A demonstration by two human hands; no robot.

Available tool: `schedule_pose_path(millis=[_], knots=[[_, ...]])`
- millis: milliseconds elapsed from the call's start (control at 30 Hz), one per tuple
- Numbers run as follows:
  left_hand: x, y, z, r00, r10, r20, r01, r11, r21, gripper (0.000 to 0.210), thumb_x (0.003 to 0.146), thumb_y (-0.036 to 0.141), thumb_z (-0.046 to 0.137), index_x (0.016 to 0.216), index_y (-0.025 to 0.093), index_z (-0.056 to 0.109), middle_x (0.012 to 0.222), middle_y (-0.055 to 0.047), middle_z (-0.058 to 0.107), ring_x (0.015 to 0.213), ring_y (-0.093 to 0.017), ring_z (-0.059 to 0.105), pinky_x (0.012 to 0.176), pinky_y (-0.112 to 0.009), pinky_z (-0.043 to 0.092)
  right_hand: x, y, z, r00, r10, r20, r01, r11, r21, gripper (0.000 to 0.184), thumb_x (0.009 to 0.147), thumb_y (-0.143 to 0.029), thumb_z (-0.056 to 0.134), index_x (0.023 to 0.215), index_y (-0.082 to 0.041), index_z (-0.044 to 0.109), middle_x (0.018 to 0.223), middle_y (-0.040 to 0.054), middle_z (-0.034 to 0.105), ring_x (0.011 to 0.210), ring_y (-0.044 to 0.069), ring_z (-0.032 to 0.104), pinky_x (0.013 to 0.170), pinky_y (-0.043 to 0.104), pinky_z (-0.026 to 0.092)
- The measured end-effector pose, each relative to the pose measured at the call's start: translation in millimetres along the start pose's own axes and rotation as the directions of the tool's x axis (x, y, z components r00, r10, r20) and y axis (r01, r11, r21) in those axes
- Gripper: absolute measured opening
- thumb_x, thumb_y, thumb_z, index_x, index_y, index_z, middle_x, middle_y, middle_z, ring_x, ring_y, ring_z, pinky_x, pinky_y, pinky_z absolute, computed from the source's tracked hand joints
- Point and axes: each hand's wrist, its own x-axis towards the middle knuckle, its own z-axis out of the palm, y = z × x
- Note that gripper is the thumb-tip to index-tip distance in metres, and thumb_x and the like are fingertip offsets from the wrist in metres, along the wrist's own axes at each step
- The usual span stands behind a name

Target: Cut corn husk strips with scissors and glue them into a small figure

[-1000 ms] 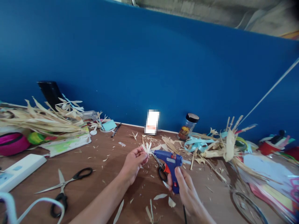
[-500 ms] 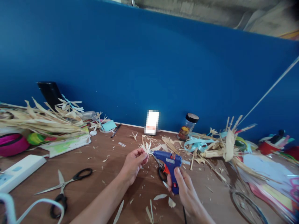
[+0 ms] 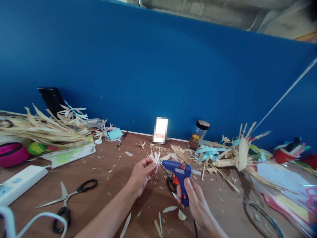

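Between the fingertips of my left hand (image 3: 143, 173) is a small flower of pale dried husk strips (image 3: 156, 157), its petals fanned upward. My right hand (image 3: 195, 200) grips a blue hot glue gun (image 3: 180, 172) by its handle, near the orange trigger. The metal nozzle points left and meets the flower's base, beside my left fingertips; whether glue is coming out is too small to tell. A clear glue stick (image 3: 196, 172) juts from the gun's back. Partly hidden behind the gun lie black-handled scissors (image 3: 170, 184).
Open scissors (image 3: 64, 198) and a white power strip (image 3: 22, 183) lie at left, below a heap of dried husks (image 3: 44, 130). A lidded jar (image 3: 198, 135) and a blurred-out bright screen (image 3: 160, 130) stand by the blue partition (image 3: 148, 66). Light-blue ribbon (image 3: 210, 152) lies at right. Husk scraps litter the table.
Almost nothing differs. The whole view has shifted very slightly left, while both hands, the flower and the glue gun keep their positions relative to each other.
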Motion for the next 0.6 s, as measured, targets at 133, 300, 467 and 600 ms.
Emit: schedule_pose_path(millis=[133, 300, 467, 600], knots=[[1.4, 0.0, 0.3, 1.0, 0.002, 0.002, -0.002, 1.0, -0.002, 0.017, 0.064, 0.021, 0.069, 0.076, 0.013, 0.06, 0.068, -0.002, 0.06, 0.062, -0.007, 0.055, 0.065, -0.019, 0.043, -1.1, -1.6, 1.2, 1.0, -0.003, -0.026, 0.003, 1.0, 0.005, 0.046, 0.077, -0.06, 0.043, 0.062, -0.017, 0.048, 0.052, -0.0007, 0.052, 0.042, 0.009, 0.045, 0.039, 0.019, 0.035], [0.0, 1.0, 0.7, 1.0, 0.006, 0.013, -0.006, 1.0, -0.003, 0.019, 0.063, 0.023, 0.069, 0.077, 0.013, 0.06, 0.069, -0.002, 0.061, 0.063, -0.008, 0.055, 0.064, -0.02, 0.043, -0.5, -0.5, 2.4, 1.0, -0.01, -0.016, 0.011, 0.999, 0.044, 0.045, 0.077, -0.059, 0.044, 0.066, -0.016, 0.049, 0.052, -0.0015, 0.051, 0.041, 0.008, 0.044, 0.038, 0.017, 0.035], [-2.7, 3.1, 1.6, 1.0, -0.009, -0.01, 0.009, 1.0, -0.004, 0.022, 0.061, 0.024, 0.071, 0.077, 0.014, 0.06, 0.068, -0.002, 0.062, 0.062, -0.008, 0.056, 0.064, -0.02, 0.044, 0.6, 3.0, 0.6, 1.0, -0.007, 0.002, 0.007, 0.999, 0.052, 0.044, 0.078, -0.059, 0.044, 0.066, -0.016, 0.049, 0.052, -0.0016, 0.051, 0.042, 0.008, 0.044, 0.038, 0.018, 0.034], [-3.9, 5.1, 3.5, 0.999, -0.021, -0.038, 0.022, 1.0, 0.017, 0.022, 0.061, 0.023, 0.071, 0.078, 0.014, 0.059, 0.07, -0.002, 0.062, 0.063, -0.008, 0.056, 0.065, -0.02, 0.044, 1.5, 8.6, -2.3, 0.999, 0.001, 0.039, -0.003, 0.998, 0.069, 0.042, 0.08, -0.056, 0.043, 0.073, -0.016, 0.053, 0.056, -0.0012, 0.053, 0.044, 0.008, 0.044, 0.039, 0.017, 0.036]])
